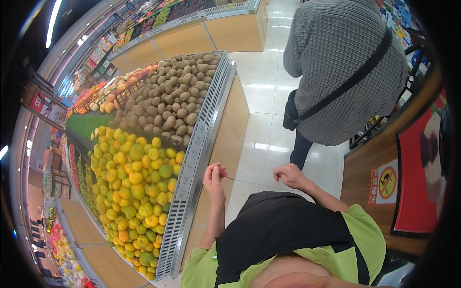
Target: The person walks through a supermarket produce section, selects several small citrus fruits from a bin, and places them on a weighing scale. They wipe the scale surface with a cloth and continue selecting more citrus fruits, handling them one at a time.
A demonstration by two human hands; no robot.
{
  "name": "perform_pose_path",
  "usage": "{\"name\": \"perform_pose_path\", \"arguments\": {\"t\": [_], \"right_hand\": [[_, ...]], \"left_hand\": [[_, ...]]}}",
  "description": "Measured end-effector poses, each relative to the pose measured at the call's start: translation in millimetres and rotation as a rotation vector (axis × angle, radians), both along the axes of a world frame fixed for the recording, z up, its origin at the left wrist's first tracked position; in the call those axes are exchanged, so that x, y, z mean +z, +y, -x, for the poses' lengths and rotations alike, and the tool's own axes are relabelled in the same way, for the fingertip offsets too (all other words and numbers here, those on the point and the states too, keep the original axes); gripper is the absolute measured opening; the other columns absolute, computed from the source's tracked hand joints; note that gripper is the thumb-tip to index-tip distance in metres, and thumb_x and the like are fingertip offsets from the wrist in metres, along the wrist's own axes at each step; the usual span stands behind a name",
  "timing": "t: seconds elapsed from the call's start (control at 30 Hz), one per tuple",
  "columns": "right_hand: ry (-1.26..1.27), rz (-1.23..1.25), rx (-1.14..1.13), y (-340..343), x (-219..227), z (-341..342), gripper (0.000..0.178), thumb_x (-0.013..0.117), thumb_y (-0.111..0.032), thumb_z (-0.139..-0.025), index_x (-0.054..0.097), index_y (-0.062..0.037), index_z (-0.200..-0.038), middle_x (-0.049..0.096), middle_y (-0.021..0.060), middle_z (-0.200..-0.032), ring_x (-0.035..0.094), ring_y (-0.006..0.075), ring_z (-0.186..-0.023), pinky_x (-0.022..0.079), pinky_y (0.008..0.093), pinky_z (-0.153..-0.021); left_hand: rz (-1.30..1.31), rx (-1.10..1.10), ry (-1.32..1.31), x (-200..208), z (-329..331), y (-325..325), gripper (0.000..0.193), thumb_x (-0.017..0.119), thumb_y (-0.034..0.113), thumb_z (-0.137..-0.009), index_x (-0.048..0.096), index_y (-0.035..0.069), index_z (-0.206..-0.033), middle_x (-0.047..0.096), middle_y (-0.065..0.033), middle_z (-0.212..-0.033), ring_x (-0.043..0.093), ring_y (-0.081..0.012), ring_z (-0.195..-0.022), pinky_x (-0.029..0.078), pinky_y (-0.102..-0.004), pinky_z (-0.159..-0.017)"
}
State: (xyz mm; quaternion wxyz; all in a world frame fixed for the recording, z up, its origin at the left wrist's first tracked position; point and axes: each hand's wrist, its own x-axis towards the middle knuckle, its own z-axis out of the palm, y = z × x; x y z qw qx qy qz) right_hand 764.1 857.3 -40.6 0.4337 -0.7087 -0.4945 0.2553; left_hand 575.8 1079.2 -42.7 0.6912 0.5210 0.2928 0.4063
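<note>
Standing beside a grey-rimmed bin [193,165] in a produce aisle, a person in a black apron [283,225] and green shirt [360,230] holds both hands out in front. The left hand [215,178] hovers just beside the bin's slotted edge, its fingers bent in and narrow; how fully it is closed, and whether it touches the bin, cannot be told. The right hand [289,175], over the aisle, curls into a loose fist, its palm hidden. The bin carries its fruit in heaps: yellow and green citrus [137,177] fill the near section, left of the left hand, and brown kiwis [177,98] pile up in the section behind. Past the kiwis, peach-toned fruit [117,86] lies near dark mesh dividers, and a green mat [89,125] covers a strip beside the citrus. Across the aisle, a wood-fronted far bin [230,32] bears rows of green and dark produce; at lower left, another bin [89,240] holds bright, mixed goods [65,252]. Ahead on the right stands a shopper [341,72] in a checked shirt, back turned, a black strap [357,77] running to a dark bag [290,113].
</note>
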Motion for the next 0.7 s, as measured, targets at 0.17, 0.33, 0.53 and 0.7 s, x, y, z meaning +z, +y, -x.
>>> {"name": "perform_pose_path", "arguments": {"t": [0.17, 0.33, 0.53, 0.7], "right_hand": [[-0.089, -0.12, 0.028, 70.1, 6.1, -88.2, 0.014, 0.049, 0.0, -0.077, 0.061, -0.0069, -0.079, 0.062, 0.012, -0.071, 0.063, 0.0312, -0.069, 0.047, 0.0395, -0.062], [-0.153, -0.096, -0.069, 128.9, -13.2, -196.7, 0.014, 0.049, -0.002, -0.077, 0.061, -0.0082, -0.077, 0.062, 0.012, -0.069, 0.063, 0.0317, -0.068, 0.047, 0.0405, -0.061], [-0.169, 0.081, -0.16, 189.5, -16.2, -330.9, 0.018, 0.047, -0.004, -0.079, 0.063, -0.0127, -0.079, 0.063, 0.0114, -0.071, 0.063, 0.0328, -0.071, 0.048, 0.0429, -0.063], [-0.185, 0.145, -0.326, 215.9, -15.8, -428.5, 0.018, 0.048, -0.006, -0.081, 0.063, -0.0134, -0.081, 0.062, 0.012, -0.071, 0.062, 0.0343, -0.072, 0.048, 0.0435, -0.065]], "left_hand": [[-0.002, 0.024, 0.035, -10.2, -85.7, 57.0, 0.017, 0.055, 0.016, -0.102, 0.065, 0.003, -0.106, 0.067, -0.0055, -0.086, 0.061, -0.0101, -0.073, 0.052, -0.0251, -0.067], [0.039, -0.066, 0.06, -35.2, -208.1, 132.4, 0.018, 0.053, 0.018, -0.103, 0.064, 0.004, -0.108, 0.066, -0.0025, -0.086, 0.06, -0.0093, -0.074, 0.051, -0.0249, -0.069], [0.084, -0.188, 0.017, -22.9, -393.5, 222.1, 0.018, 0.052, 0.015, -0.102, 0.063, 0.002, -0.108, 0.066, -0.0055, -0.087, 0.06, -0.0109, -0.074, 0.051, -0.0251, -0.068], [0.087, -0.352, 0.033, -5.3, -530.4, 258.4, 0.018, 0.053, 0.015, -0.103, 0.063, 0.002, -0.109, 0.066, -0.0054, -0.088, 0.06, -0.0108, -0.076, 0.052, -0.0251, -0.07]]}}
